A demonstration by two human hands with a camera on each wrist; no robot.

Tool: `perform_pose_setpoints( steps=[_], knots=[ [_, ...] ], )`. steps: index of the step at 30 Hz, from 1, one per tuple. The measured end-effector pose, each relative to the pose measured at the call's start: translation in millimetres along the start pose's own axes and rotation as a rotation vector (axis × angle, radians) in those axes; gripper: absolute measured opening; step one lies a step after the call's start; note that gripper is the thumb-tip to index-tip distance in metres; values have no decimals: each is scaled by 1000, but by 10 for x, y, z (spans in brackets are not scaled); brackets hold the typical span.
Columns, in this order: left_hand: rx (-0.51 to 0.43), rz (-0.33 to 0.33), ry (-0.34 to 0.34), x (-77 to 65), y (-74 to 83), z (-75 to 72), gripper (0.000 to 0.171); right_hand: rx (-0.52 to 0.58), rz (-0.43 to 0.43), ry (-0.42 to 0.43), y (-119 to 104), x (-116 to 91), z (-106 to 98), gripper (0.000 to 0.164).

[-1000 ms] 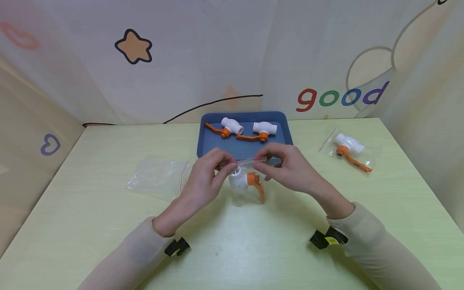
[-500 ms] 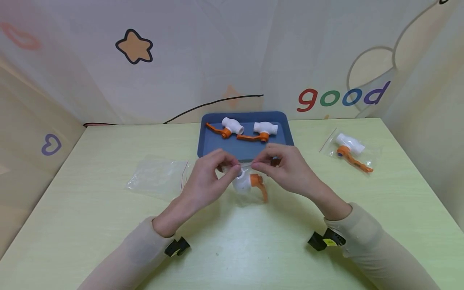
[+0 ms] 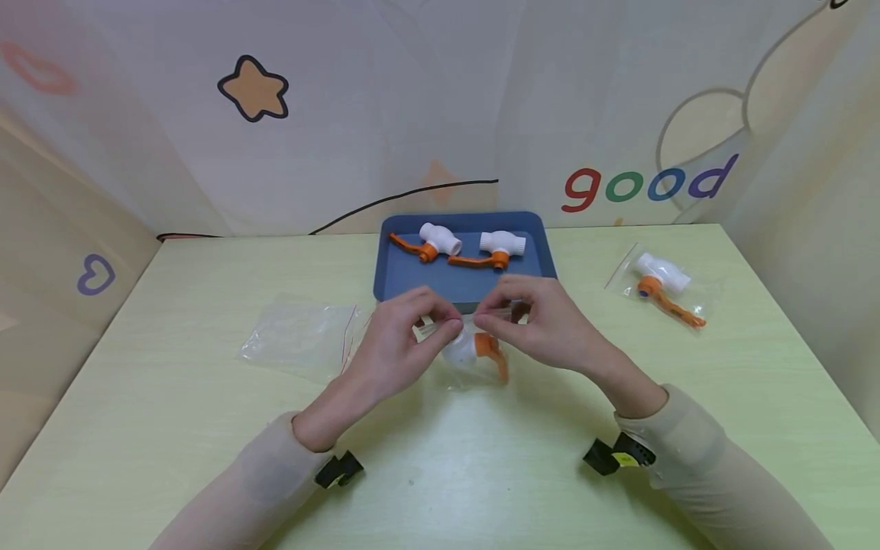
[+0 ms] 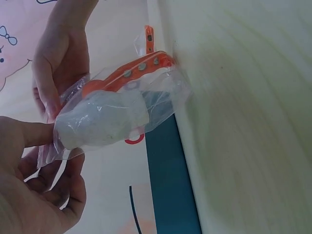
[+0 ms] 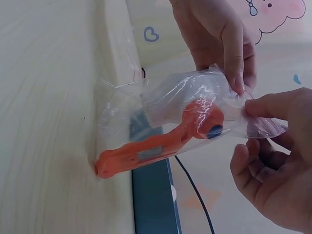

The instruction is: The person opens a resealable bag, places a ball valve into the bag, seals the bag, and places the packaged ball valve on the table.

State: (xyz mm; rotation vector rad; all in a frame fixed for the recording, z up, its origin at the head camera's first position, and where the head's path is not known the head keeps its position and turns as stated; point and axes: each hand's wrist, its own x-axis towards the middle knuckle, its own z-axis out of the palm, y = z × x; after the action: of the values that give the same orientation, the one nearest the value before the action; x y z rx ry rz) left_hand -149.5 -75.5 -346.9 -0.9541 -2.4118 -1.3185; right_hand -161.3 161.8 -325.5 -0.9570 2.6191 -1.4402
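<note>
A clear zip bag (image 4: pixel 168 90) hangs between my hands with a white ball valve (image 4: pixel 105 117) inside; the valve's orange handle (image 5: pixel 141 151) shows through the plastic. My left hand (image 3: pixel 406 336) pinches the bag's top edge between thumb and fingers. Close beside it, my right hand (image 3: pixel 539 321) pinches the same edge farther right. In the head view the valve dangles just below the fingertips, its handle pointing down and to the right. The red line of the zip (image 5: pixel 249 92) shows near the pinching fingers in the right wrist view.
Behind the hands, a blue tray (image 3: pixel 406 286) holds two white valves (image 3: pixel 440 239) with orange handles. Flat clear bags (image 3: pixel 299 336) lie on the table at left. Another bagged valve (image 3: pixel 663 273) lies at right. A printed curtain (image 3: pixel 385 114) stands along the table's back edge.
Both hands have come closer together along the bag's top edge, the left sliding slightly right. The bagged valve has shifted slightly right.
</note>
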Motion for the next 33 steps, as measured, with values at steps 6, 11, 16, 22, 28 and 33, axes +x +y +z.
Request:
perform_pose_setpoints(
  steps=[6,11,16,22,28,33],
  knots=[
    [0,2,11,0,42,-4,3,-5,-39,-19,-8,16,-9,9],
    [-9,-3,8,2,59,-1,3,-20,-65,-9,-20,27,10,6],
    [-4,28,28,17,56,22,3,-38,-104,4,-40,32,45,3],
    [6,72,59,33,47,54,6,-50,-133,4,-53,28,62,4],
    [24,45,48,31,34,34,8,-47,-89,4,-22,11,-17,7],
    [32,12,13,33,20,6,6,-33,-23,-3,-33,-10,-80,8]
  ],
)
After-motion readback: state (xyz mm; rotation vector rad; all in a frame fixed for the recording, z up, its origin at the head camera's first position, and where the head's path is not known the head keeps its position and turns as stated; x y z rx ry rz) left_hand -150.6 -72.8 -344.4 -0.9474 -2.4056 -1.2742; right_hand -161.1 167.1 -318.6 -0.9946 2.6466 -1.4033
